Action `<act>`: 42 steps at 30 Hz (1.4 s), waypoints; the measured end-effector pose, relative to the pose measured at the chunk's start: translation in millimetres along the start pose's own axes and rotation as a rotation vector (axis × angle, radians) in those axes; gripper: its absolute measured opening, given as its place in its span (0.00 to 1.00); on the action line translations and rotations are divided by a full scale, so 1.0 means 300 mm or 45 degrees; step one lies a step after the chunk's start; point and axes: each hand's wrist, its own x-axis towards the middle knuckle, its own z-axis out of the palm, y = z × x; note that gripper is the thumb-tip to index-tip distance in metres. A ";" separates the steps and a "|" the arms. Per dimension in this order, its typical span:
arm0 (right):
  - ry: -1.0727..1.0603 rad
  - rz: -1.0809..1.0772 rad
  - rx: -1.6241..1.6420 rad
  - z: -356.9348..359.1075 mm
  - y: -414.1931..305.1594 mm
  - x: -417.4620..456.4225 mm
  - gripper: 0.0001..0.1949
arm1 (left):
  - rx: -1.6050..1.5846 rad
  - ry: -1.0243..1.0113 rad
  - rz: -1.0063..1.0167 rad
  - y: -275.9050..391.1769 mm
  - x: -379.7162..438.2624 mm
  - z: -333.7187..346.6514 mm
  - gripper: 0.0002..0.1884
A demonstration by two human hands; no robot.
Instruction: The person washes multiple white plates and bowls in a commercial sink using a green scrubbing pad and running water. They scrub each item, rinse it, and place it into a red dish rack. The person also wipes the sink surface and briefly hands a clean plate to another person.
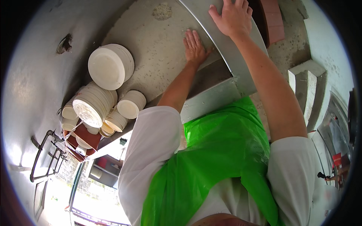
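Note:
My left hand (196,48) is stretched out over the grey, speckled surface (158,36) of a wide basin, fingers extended and thumb apart, with nothing in it. Whether its palm touches the surface cannot be told. Palm down on the smooth grey ledge (244,66) along the right side lies my right hand (233,17), also holding nothing; its fingertips reach the frame's top edge. To the left of my left hand stands a stack of white plates (107,66). Nearer me are a second white stack (96,104) under running water and a stack of small bowls (132,104).
A metal pipe with a running tap (58,138) is fixed to the left wall. Below it, a red-brown container (97,139) holds dishes. More cream bowls (116,121) lean nearby. Beyond the ledge are a reddish object (272,21) and pale concrete steps (308,84). I wear a green plastic apron (220,147).

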 end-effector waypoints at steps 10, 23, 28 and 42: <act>0.043 -0.034 -0.024 0.010 0.003 -0.003 0.29 | -0.100 0.189 -0.054 -0.034 0.044 0.002 0.58; 0.014 -0.018 -0.041 0.006 -0.005 0.007 0.27 | -0.060 0.307 -0.264 -0.185 0.272 -0.096 0.58; -0.015 -0.004 -0.029 0.002 -0.006 0.011 0.27 | -0.095 0.357 -0.382 -0.266 0.361 -0.109 0.59; -0.067 0.015 -0.040 -0.009 -0.012 0.024 0.27 | -0.345 0.461 -0.126 -0.452 0.436 -0.244 0.49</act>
